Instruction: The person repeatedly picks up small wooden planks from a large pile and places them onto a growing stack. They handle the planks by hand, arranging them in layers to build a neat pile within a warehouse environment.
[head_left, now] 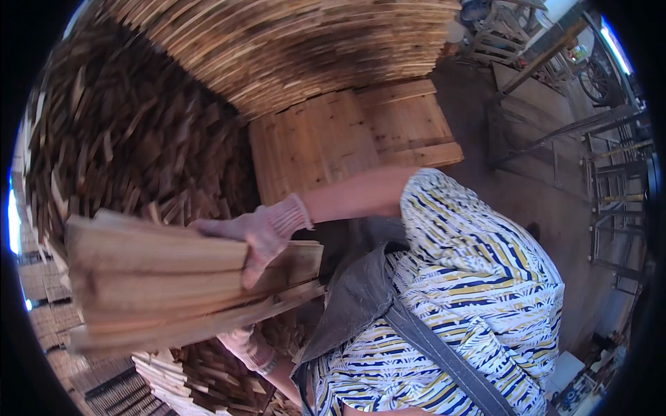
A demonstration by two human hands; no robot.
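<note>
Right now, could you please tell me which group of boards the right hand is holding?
The bundle at left, under the gloved right hand; the layered stack at the top has no hand on it.

Ribbed, matt knit cloth covers the right hand [262, 234] and the left hand [239, 344], and the boards [166, 277] in the right hand's grip look like bare, matt wood. Past that hand are a fairly smooth wooden panel [312, 145] with dark knots and a stack [319, 48] of raw-edged wood, with rough wooden scraps [146, 132] beyond its fingers; nearer the body, the apron [357, 298] is dull, dark cloth and the shirt [472, 256] matt printed cloth.
</note>
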